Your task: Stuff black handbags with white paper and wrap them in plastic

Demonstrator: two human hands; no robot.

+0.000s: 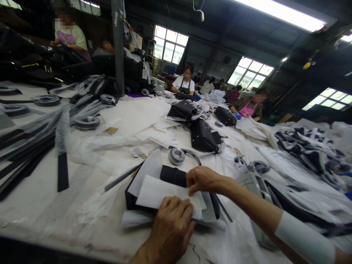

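Note:
In front of me a black bag (131, 200) lies flat on the table, with grey-white wrapping paper (150, 165) across it. On top is a folded white sheet (156, 194). My left hand (173, 223) is closed on the sheet's near edge, fingers together and curled; the thumb is largely hidden. Beyond the sheet lies a flat black piece with a band across it (173, 176), perhaps a strap or flap. My right hand (203, 179) has its fingers curled in a pinch at that piece's right end, close to the sheet.
A wrapped strap coil (176, 156) sits just behind the bag. Black handbags (205, 135) stand farther back. Long wrapped straps (62, 135) cover the left side, near a metal post (118, 47). Plastic-wrapped parts (308, 146) pile up at right. Several people work around the table.

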